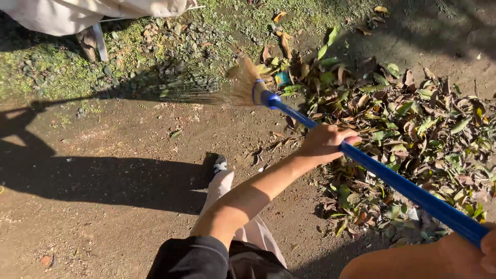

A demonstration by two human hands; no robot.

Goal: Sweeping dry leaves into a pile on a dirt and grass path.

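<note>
My left hand is closed around the middle of a broom's blue handle. At the bottom right corner my right hand grips the near end of that handle; only part of this hand shows. The broom's straw bristles fan out to the left over bare dirt and look blurred. A wide pile of dry brown and green leaves lies to the right of the broom head, under and behind the handle.
My own leg in pale trousers with a dark-and-white shoe stands on the dirt. Another person's beige garment and foot are at the top left, on mossy, pebbly ground. A long shadow crosses the left side.
</note>
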